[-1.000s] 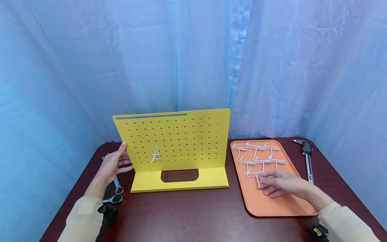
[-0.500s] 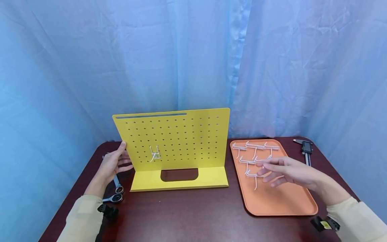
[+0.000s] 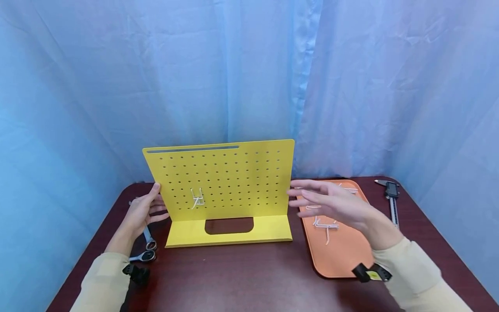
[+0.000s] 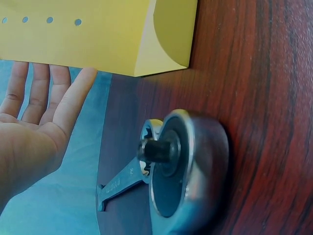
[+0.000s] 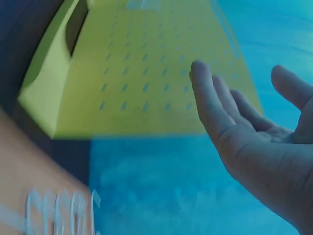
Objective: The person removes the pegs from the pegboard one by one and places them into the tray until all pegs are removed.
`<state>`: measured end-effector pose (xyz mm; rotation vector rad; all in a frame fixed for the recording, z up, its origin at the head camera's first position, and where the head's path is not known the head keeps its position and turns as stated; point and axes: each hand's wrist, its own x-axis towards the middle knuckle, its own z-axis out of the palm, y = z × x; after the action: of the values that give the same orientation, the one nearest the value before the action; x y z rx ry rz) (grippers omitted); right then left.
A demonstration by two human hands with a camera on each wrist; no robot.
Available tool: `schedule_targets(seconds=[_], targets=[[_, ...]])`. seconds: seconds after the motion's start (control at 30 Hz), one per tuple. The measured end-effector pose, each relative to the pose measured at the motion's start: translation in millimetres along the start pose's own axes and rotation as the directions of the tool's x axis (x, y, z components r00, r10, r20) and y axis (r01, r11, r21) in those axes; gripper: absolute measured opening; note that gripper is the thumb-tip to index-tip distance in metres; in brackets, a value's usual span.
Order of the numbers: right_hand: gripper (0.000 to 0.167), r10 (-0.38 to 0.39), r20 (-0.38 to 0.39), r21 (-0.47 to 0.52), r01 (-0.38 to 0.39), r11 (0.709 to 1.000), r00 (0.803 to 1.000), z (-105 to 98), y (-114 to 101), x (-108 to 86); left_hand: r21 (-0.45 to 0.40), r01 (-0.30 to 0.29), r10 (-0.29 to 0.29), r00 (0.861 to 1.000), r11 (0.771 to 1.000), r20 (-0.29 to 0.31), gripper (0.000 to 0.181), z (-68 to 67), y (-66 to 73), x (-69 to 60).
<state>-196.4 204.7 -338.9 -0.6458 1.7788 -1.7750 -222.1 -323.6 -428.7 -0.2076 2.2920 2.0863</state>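
A yellow pegboard (image 3: pixel 222 177) stands upright on its base, with one white wire hook (image 3: pixel 197 199) mounted low on its left side. My left hand (image 3: pixel 137 215) is at the board's left edge, thumb at the edge and the straight fingers reaching behind, their tips partly hidden. To the right, my right hand (image 3: pixel 336 201) hangs over an orange tray (image 3: pixel 343 255), holding nothing. Its extended fingertips come near the board's right edge; whether they touch it cannot be told. Several white wire hooks (image 3: pixel 326 226) lie in the tray, some covered by that hand.
Left of the board lie a ratchet wrench (image 4: pixel 171 166) and an open-ended wrench (image 4: pixel 122 183), under and beside the left forearm. A digital caliper (image 3: pixel 392 197) lies right of the tray. Light blue curtains (image 3: pixel 218 78) hang behind the dark wooden table (image 3: pixel 218 277).
The right hand has released a hook in the tray, lifted, and moved left toward the board's right edge. The left hand stays at the board's left edge.
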Motion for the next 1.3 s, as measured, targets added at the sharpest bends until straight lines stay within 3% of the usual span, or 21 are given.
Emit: schedule_targets(seconds=[0.27,0.53,0.67,0.97,1.3], targets=[[0.06,-0.096,0.043,0.197,0.086,0.977,0.994,39.8,-20.5,43.3,-0.006,0.005,-0.005,1.0,1.0,0.006,0.062,-1.8,1.0,-3.7],[0.062,-0.143,-0.017,0.403,0.137,0.905,0.99,72.6,-22.7,79.5,0.0,0.004,-0.004,1.0,1.0,0.002,0.07,0.2,0.3,-2.6],[0.058,-0.101,-0.045,0.455,0.11,0.884,0.994,90.2,-15.8,99.0,0.008,-0.001,0.001,1.0,1.0,-0.001,0.068,-1.5,0.4,-2.6],[0.054,0.084,-0.043,0.444,-0.056,0.894,0.996,127.1,20.5,145.2,0.001,-0.003,0.003,1.0,1.0,-0.007,0.064,-5.2,-1.4,-6.3],[0.052,0.165,-0.01,0.51,-0.137,0.849,0.986,154.4,51.0,169.0,0.021,-0.008,0.008,1.0,1.0,-0.009,0.066,-3.7,1.7,-8.9]])
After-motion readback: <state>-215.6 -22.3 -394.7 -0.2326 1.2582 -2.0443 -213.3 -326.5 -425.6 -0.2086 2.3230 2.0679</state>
